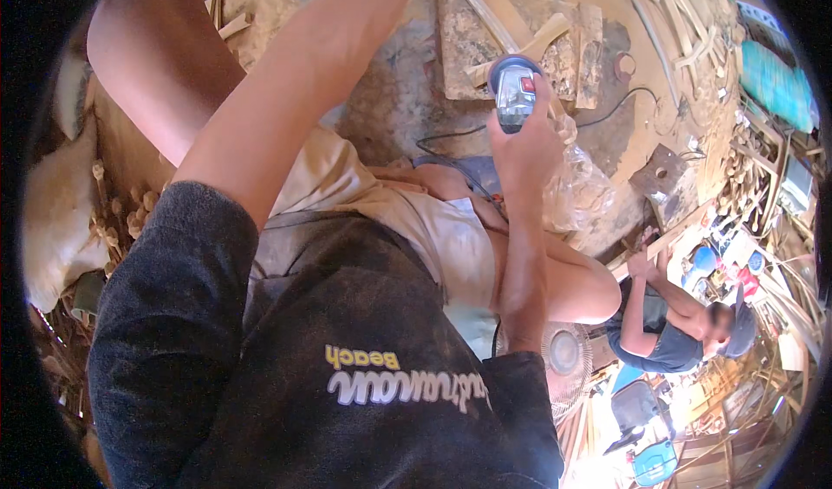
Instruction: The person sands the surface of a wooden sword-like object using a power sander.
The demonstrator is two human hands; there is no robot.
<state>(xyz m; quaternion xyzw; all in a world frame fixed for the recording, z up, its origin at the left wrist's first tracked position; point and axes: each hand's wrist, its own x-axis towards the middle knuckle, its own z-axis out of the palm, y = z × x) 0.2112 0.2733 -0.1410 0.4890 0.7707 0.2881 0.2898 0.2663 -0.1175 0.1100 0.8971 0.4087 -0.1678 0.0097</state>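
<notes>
My right hand is wrapped round an angle grinder with a round dark disc at its far end. That disc meets the near end of a long pale strip, which looks like wood and runs up to the top edge. Under them lies a worn, dusty wooden block, with a loose wood offcut across it. My left forearm stretches to the top edge near the strip's far end; the hand itself is beyond the picture, so its grip is hidden.
A dark cord curves beside my legs. Clear plastic sheeting and a square metal piece lie to the right. A fan stands near my right elbow. Another person sits at the lower right among wood strips.
</notes>
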